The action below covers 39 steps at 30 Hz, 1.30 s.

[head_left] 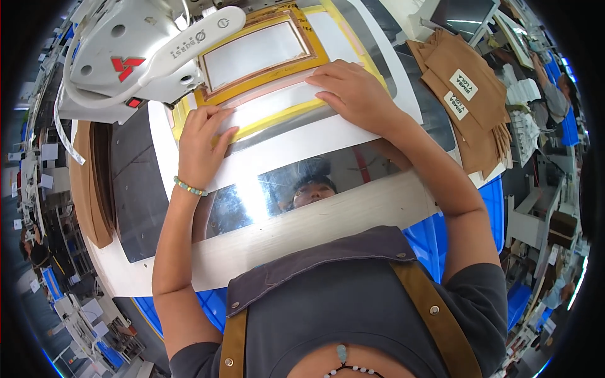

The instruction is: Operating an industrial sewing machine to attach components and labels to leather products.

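A flat white template [268, 108] with yellow-taped borders lies on the sewing machine's work surface. On its far part sits a yellow-edged rectangular frame [315, 57] around a white panel [258, 55]. My left hand [203, 142] rests at the template's near left side, its thumb apart from the bent fingers. At the right, my right hand [356, 94] reaches over the template, with fingertips by the frame's near right corner and thumb apart. Neither hand visibly grips anything. The white sewing machine head [126, 57] stands over the frame's left side; its needle area is hidden.
Brown flat pieces [463, 79] with white labels are stacked at the right, near a screen [463, 19]. More brown pieces [94, 183] stand along the left edge. A shiny metal plate [265, 195] is nearer me. Blue plastic [432, 242] shows below the table's edge [353, 217].
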### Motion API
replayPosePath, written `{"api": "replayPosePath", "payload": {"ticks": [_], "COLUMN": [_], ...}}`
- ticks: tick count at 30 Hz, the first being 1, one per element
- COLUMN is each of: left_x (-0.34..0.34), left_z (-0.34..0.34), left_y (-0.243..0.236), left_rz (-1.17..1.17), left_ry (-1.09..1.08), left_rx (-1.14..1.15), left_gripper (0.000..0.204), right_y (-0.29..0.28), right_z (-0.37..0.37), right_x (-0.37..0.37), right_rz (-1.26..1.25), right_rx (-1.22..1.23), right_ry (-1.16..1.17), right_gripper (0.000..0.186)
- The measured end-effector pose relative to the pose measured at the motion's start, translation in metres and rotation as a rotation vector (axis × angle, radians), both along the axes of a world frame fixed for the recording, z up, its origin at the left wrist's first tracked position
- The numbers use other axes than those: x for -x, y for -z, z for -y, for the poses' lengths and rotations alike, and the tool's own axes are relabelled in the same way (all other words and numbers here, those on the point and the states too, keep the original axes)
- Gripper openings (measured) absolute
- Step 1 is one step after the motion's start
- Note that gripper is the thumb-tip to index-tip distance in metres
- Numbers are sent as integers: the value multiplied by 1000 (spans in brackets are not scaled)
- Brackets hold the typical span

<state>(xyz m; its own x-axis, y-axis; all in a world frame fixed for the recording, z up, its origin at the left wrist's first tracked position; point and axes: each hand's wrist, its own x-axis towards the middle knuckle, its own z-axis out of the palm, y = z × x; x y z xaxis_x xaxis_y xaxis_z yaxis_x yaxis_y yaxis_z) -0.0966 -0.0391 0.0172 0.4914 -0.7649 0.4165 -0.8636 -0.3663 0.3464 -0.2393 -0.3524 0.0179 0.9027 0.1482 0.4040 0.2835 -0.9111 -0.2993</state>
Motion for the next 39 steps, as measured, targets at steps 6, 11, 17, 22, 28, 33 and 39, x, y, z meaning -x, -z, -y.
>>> {"api": "replayPosePath", "payload": {"ticks": [6, 11, 17, 22, 28, 33, 39], "left_x": [4, -3, -11, -13, -8, -9, 0], "left_z": [-6, -10, -15, -19, -22, -23, -17], "left_y": [-1, 6, 10, 3, -8, -15, -28], "left_rz": [-43, 19, -76, 34, 14, 19, -55], "left_ry": [6, 58, -10, 65, 52, 81, 138], "left_rx": [2, -6, -95, -15, 41, 21, 17], "left_gripper": [35, 33, 33, 30, 28, 27, 27], "right_y": [-33, -56, 35, 182, 255, 228, 70], "right_z": [27, 107, 148, 131, 107, 133, 152], "right_x": [62, 212, 442, 487, 438, 441, 457], "right_rz": [99, 341, -313, -914, -528, -758, -928], "right_rx": [-144, -384, 56, -184, -316, -303, -375], "right_ry": [238, 1012, 1573, 1111, 1133, 1054, 983], "right_gripper": [30, 21, 29, 32, 29, 25, 17]}}
